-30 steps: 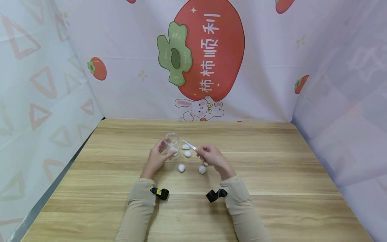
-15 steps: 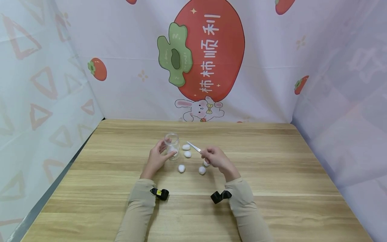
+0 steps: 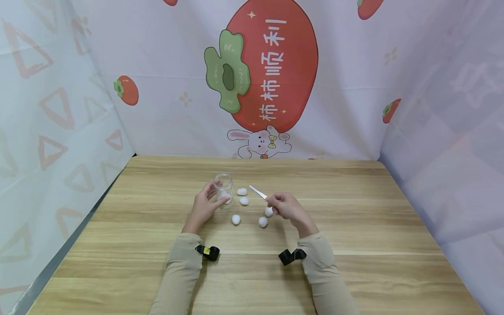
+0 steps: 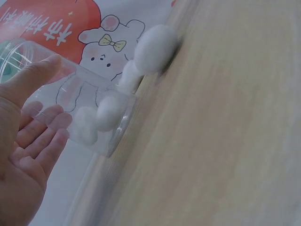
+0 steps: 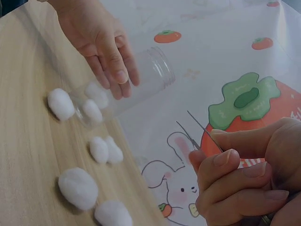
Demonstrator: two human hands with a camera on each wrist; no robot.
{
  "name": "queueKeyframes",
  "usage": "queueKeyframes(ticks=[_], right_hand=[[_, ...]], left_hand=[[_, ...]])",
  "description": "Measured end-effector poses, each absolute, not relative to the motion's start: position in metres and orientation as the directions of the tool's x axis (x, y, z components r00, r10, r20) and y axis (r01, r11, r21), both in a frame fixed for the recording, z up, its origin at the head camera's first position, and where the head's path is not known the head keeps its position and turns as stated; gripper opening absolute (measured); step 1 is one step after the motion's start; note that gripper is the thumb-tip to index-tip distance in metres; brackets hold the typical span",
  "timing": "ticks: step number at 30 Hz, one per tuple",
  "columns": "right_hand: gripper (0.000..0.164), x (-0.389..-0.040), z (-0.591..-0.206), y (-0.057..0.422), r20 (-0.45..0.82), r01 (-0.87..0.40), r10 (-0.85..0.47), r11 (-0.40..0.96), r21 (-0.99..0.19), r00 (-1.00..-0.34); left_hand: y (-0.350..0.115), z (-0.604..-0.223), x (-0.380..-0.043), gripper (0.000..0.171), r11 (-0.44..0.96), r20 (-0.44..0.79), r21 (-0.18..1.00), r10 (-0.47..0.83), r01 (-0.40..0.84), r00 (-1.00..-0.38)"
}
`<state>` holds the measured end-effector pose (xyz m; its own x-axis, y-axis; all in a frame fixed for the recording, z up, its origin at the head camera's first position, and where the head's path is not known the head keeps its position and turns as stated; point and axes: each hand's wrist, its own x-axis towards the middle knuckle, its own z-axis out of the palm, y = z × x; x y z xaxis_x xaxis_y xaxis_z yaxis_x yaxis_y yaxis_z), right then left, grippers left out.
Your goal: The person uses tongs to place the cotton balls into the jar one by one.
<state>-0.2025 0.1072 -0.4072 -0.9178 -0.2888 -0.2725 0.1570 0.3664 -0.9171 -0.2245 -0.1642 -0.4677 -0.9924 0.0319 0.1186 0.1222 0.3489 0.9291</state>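
My left hand [image 3: 202, 208] holds a clear jar [image 3: 223, 180] upright on the table, thumb in front and fingers round the far side. The jar has no lid on, and white cotton balls [image 5: 92, 110] lie at its bottom. To the right, my right hand [image 3: 286, 205] pinches a pair of metal tweezers [image 3: 258, 192] that point up and left. Their tips are apart with nothing between them, as the right wrist view shows. Several loose cotton balls lie between the hands, one [image 3: 269, 211] right under the right hand's fingers.
The wooden table [image 3: 354, 210] reaches back to a printed cloth [image 3: 338, 109] with a big persimmon and a rabbit. Side cloths hang left and right. Two nearby cotton balls [image 3: 242, 191] sit just right of the jar, others [image 3: 236, 219] nearer the front.
My right hand has drawn back to the right and slightly toward me with the tweezers, away from the jar. The left hand and the jar have stayed in place.
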Motion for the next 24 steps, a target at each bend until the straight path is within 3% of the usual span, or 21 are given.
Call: queueKeyframes(ticks=[24], right_hand=[[0.036,-0.213,-0.421,0.151,-0.295,0.172,-0.297,0.376,-0.910,-0.908]], left_hand=[[-0.164,-0.467,-0.224,0.064,0.333,0.108,0.937,0.025,0.110,-0.994]])
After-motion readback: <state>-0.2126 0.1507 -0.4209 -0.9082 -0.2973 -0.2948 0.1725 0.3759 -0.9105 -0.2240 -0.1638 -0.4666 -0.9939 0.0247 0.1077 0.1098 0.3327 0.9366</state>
